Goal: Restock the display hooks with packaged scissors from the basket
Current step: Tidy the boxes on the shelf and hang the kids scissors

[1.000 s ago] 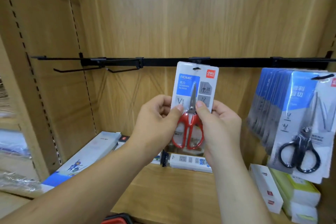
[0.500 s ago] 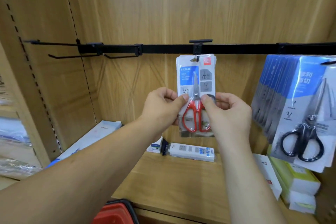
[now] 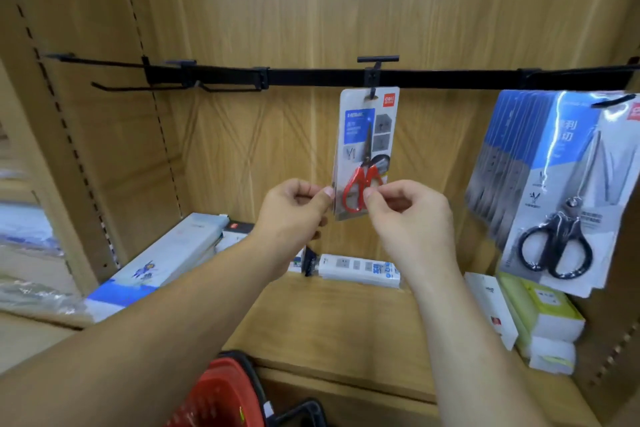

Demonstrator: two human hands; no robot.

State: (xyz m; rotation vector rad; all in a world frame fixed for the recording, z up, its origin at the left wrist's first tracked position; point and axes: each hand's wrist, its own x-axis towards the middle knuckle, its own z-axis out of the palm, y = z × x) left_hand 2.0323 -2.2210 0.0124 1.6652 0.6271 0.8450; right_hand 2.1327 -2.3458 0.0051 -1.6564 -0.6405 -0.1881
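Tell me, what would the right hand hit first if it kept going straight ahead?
The right hand is pinching the red-handled scissors pack, so that comes first; behind it, probably the wooden back panel, though depth is unclear.

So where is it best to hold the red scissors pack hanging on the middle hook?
Pinch the lower end of the red scissors pack, coming from the front and below. It hangs upright with the hook through its top hole, so only the lower end is free. The left hand and right hand pinch there.
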